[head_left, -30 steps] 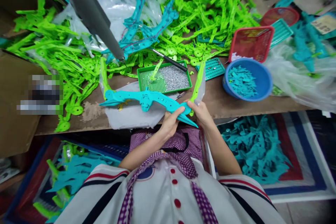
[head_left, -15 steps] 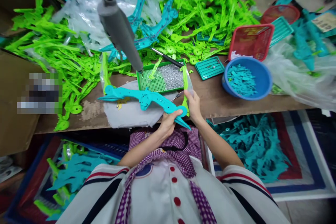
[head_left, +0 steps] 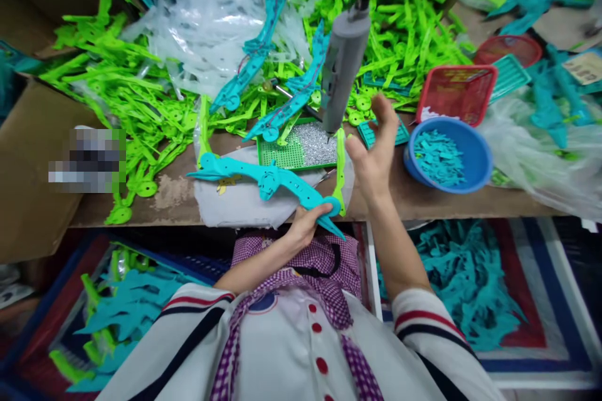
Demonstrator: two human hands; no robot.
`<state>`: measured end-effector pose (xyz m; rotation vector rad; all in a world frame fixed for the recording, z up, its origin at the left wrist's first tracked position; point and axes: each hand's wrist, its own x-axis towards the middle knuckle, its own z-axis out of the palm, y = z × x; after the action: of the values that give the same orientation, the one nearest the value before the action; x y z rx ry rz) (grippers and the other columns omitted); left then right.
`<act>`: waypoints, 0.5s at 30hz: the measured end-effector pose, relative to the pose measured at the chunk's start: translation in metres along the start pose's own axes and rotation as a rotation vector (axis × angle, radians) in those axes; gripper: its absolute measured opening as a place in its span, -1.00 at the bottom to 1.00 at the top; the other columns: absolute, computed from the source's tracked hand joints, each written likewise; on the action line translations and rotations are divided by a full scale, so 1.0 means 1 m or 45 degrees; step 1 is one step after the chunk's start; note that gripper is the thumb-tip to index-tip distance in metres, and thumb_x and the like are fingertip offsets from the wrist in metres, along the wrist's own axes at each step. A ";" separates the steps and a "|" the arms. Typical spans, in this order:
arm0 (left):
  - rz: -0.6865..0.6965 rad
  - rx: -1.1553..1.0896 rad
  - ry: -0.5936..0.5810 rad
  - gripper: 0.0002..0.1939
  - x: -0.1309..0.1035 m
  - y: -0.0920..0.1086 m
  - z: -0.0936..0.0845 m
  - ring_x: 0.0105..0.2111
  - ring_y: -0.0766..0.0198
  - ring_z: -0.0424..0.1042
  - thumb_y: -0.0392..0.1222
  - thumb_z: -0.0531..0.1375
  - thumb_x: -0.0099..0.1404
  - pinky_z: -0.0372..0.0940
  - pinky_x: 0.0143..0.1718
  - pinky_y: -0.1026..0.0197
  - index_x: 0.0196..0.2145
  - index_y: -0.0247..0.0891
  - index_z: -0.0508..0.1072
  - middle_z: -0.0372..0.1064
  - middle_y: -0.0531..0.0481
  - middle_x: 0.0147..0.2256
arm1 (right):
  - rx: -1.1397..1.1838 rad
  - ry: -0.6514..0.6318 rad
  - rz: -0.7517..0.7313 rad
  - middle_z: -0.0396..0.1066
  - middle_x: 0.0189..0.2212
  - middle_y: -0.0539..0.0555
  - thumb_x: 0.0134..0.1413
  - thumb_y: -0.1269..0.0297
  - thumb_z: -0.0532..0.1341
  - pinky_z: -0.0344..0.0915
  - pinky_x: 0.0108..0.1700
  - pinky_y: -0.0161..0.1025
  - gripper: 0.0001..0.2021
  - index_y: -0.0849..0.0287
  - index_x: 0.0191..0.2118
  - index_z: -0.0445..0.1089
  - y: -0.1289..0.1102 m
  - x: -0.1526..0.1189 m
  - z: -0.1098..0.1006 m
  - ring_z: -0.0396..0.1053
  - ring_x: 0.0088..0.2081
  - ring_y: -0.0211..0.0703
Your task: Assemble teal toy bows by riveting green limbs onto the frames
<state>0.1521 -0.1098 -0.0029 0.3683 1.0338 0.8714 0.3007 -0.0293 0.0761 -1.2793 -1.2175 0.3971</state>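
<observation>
A long curved blue plastic part (head_left: 270, 180) lies across the grey cloth at the table's front edge. My left hand (head_left: 303, 225) grips its right end, thumb on top by the round disc. Raised to the right of the hanging grey electric screwdriver (head_left: 347, 62), my right hand (head_left: 374, 156) has its fingers apart and holds nothing. Behind the blue part sits a green tray (head_left: 277, 158) with silvery screws (head_left: 320, 143) in its right half. A lime-green part (head_left: 340, 175) stands along the right edge of the cloth, and another lime-green part (head_left: 204, 128) at its left.
A blue bowl (head_left: 486, 153) of small blue pieces stands at right, before a red tub (head_left: 458, 94). Piles of lime-green parts (head_left: 141, 106) and a plastic bag (head_left: 202, 31) fill the back. Crates of blue parts (head_left: 470, 282) sit below the table.
My right hand has let go of the lime-green part and risen toward the screwdriver. The screwdriver has swung to the right. My left hand still holds the blue part.
</observation>
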 end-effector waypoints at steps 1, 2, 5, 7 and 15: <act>-0.007 -0.013 -0.011 -0.60 -0.001 0.000 -0.001 -0.45 0.32 0.40 -0.16 0.55 -0.23 0.35 -0.31 0.19 -0.55 -0.26 0.42 0.44 0.09 -0.51 | 0.049 -0.095 -0.048 0.33 0.15 0.10 0.02 -0.32 0.25 0.28 0.22 0.19 -0.34 -0.04 0.13 0.29 -0.002 0.020 0.011 0.27 0.25 0.08; -0.019 -0.025 -0.015 -0.60 -0.002 0.001 -0.002 -0.45 0.31 0.41 -0.16 0.56 -0.23 0.35 -0.30 0.19 -0.54 -0.26 0.42 0.44 0.09 -0.51 | 0.103 -0.179 -0.074 0.38 0.09 0.08 0.03 -0.33 0.23 0.33 0.18 0.18 -0.37 -0.01 0.08 0.32 -0.002 0.039 0.022 0.32 0.20 0.06; -0.065 -0.036 0.004 -0.58 -0.005 0.003 -0.003 -0.45 0.31 0.41 -0.20 0.56 -0.27 0.34 -0.30 0.19 -0.53 -0.27 0.42 0.45 0.08 -0.51 | 0.198 -0.342 -0.107 0.49 -0.13 0.01 0.01 -0.29 0.27 0.46 0.04 0.11 -0.44 0.07 -0.07 0.40 0.003 0.074 0.041 0.46 0.00 -0.04; -0.082 -0.040 0.014 -0.58 -0.006 0.004 -0.003 -0.45 0.30 0.41 -0.21 0.56 -0.29 0.34 -0.29 0.18 -0.53 -0.28 0.43 0.46 0.07 -0.50 | 0.221 -0.371 -0.100 0.50 -0.21 -0.02 -0.08 -0.23 0.37 0.50 -0.04 0.04 -0.47 0.08 -0.13 0.43 0.006 0.078 0.044 0.49 -0.10 -0.09; -0.058 -0.129 0.024 -0.57 -0.004 0.000 -0.001 -0.46 0.32 0.36 -0.19 0.56 -0.28 0.29 -0.33 0.20 -0.55 -0.27 0.40 0.42 0.08 -0.51 | 0.338 -0.363 0.160 0.31 -0.61 -0.06 0.01 -0.27 0.29 0.54 -0.34 -0.06 -0.52 0.11 -0.38 0.42 0.013 0.051 0.096 0.46 -0.48 -0.17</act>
<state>0.1504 -0.1127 -0.0009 0.2512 1.0073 0.8841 0.2437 0.0643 0.0716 -1.0965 -1.2738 0.8275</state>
